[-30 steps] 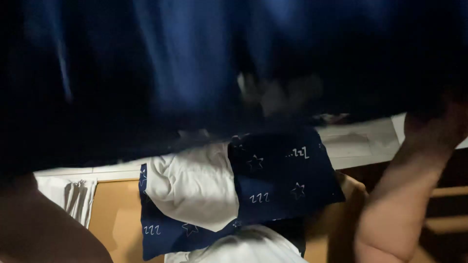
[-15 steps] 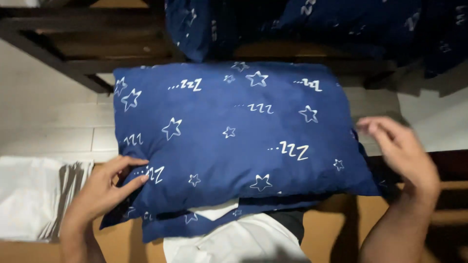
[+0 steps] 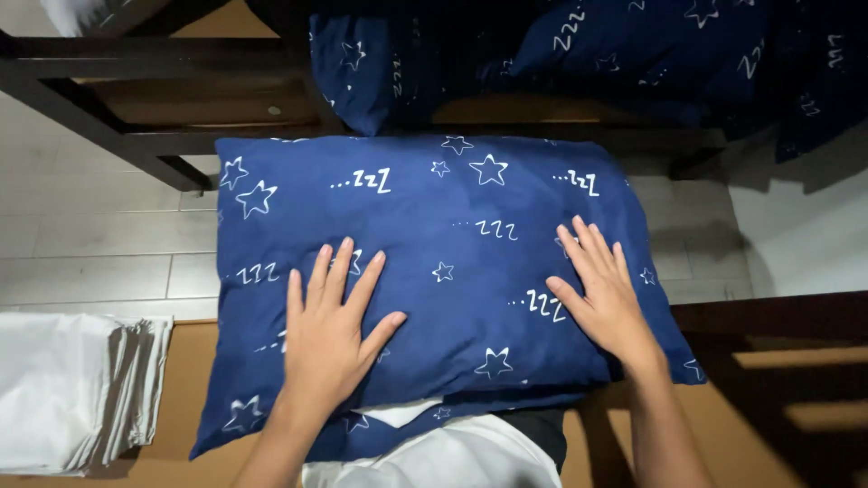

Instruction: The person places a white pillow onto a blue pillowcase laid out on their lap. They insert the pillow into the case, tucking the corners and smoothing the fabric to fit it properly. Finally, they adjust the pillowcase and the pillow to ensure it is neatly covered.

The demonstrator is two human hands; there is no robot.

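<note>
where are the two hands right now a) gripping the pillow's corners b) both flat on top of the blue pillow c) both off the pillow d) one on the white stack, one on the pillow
b: the left hand and right hand both lie palm down, fingers spread, on the pillow; the white stack is untouched.

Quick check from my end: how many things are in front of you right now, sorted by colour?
Dark blue with white stars: 3, the pillow under the left hand and right hand, the pillow beneath it, and the bedding on the frame behind.
White: 2, the folded stack and the cloth at the near edge.
Total: 5.
</note>
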